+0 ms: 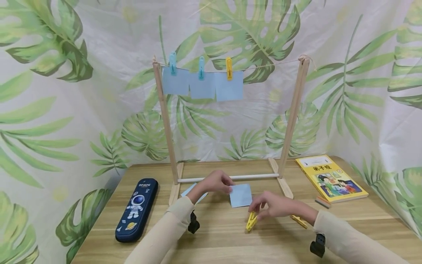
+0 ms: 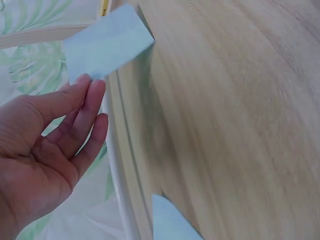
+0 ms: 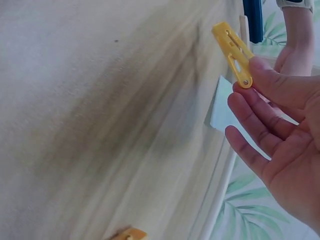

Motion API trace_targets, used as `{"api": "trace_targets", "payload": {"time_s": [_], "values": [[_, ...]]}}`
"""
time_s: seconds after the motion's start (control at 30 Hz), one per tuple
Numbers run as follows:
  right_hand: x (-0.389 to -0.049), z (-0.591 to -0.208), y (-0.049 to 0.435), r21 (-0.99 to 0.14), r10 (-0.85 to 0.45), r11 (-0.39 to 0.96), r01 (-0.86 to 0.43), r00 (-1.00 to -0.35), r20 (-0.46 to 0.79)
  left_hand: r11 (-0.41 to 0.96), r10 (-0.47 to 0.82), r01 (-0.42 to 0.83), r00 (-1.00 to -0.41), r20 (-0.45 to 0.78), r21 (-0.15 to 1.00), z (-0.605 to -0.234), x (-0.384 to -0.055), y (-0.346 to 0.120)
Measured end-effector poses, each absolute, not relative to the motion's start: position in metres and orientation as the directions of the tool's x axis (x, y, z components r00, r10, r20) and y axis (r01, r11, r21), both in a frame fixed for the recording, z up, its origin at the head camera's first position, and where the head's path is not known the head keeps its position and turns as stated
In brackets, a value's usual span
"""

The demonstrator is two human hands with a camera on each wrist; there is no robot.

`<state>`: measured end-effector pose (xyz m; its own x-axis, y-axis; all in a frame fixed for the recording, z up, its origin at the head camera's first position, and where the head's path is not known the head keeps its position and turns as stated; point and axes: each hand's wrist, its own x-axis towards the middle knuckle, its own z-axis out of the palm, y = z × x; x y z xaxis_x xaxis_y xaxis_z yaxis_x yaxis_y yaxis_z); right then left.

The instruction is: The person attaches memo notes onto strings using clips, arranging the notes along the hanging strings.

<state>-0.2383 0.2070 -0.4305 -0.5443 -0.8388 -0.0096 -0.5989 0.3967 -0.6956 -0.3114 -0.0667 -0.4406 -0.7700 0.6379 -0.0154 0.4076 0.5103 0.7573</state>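
Between thumb and fingertips my left hand point(image 1: 217, 181) pinches a square of light blue paper point(image 1: 241, 195) by its edge; the left wrist view shows this paper point(image 2: 107, 42) held up off the wooden table. My right hand point(image 1: 271, 206) holds a yellow clothespin point(image 1: 251, 221), pinched between thumb and index finger, with the other fingers spread loosely in the right wrist view. Another blue paper point(image 1: 195, 192) lies on the table, partly covered by the left forearm. A second yellow clothespin point(image 1: 299, 221) lies beyond the right wrist, partly hidden.
A wooden frame point(image 1: 291, 117) carries a string with blue papers point(image 1: 202, 87) hung by two blue clothespins and a yellow clothespin point(image 1: 229, 69). A dark blue pencil case point(image 1: 136, 211) lies left. On the right are a yellow book point(image 1: 331, 179) and a small striped block point(image 1: 323, 202).
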Motion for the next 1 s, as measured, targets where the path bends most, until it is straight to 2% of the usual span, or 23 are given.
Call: {"api": "trace_targets", "payload": {"time_s": [0.4,0.7,0.9,1.0], "values": [[-0.241,-0.417,0.212,-0.678,-0.812,0.436,-0.591,-0.584,-0.013,0.450,0.638,0.313,-0.768,-0.056,0.836,-0.431,-0.301,-0.084],[-0.245,-0.399,0.215,-0.643,-0.799,0.467,-0.607,-0.601,-0.013,0.516,0.655,0.439,-0.756,-0.008,0.736,-0.416,-0.298,-0.093],[-0.254,-0.373,0.218,-0.602,-0.818,0.433,-0.671,-0.573,0.051,0.512,0.644,0.440,-0.765,0.009,0.737,-0.402,-0.295,-0.096],[-0.257,-0.353,0.219,-0.590,-0.811,0.431,-0.683,-0.580,0.079,0.503,0.625,0.424,-0.780,0.022,0.753,-0.395,-0.294,-0.096]]}}
